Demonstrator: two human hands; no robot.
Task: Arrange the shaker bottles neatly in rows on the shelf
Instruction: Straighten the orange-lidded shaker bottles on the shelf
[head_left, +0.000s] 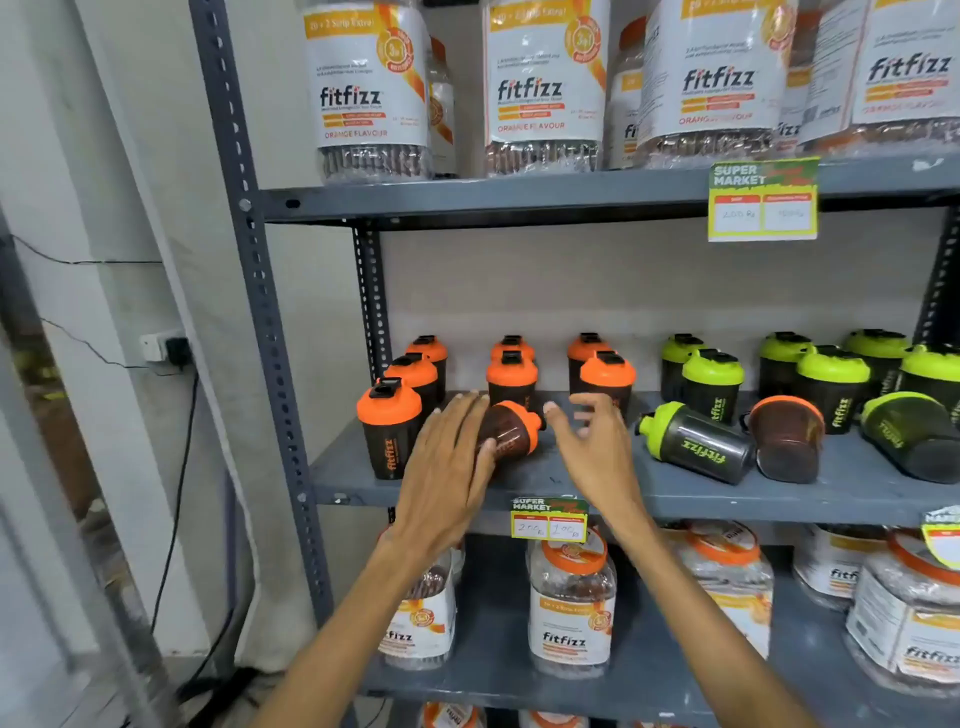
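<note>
On the middle grey shelf (675, 501) stand several upright orange-lidded shaker bottles (389, 423) at the left and several green-lidded ones (714, 384) at the right. One orange-lidded bottle (511, 431) lies tilted on its side between my hands. My left hand (449, 467) rests against its base with fingers spread. My right hand (597, 447) hovers open just right of its lid. Further right, a green-lidded bottle (696, 441), an orange-lidded bottle (787, 441) and another green one (909, 434) lie on their sides.
Large fitfizz jars (371, 88) fill the shelf above, and more jars (571, 603) sit on the shelf below. Price tags (763, 200) hang from the shelf edges. The perforated grey upright (260, 312) bounds the left side, with a wall socket (166, 345) and cable beyond.
</note>
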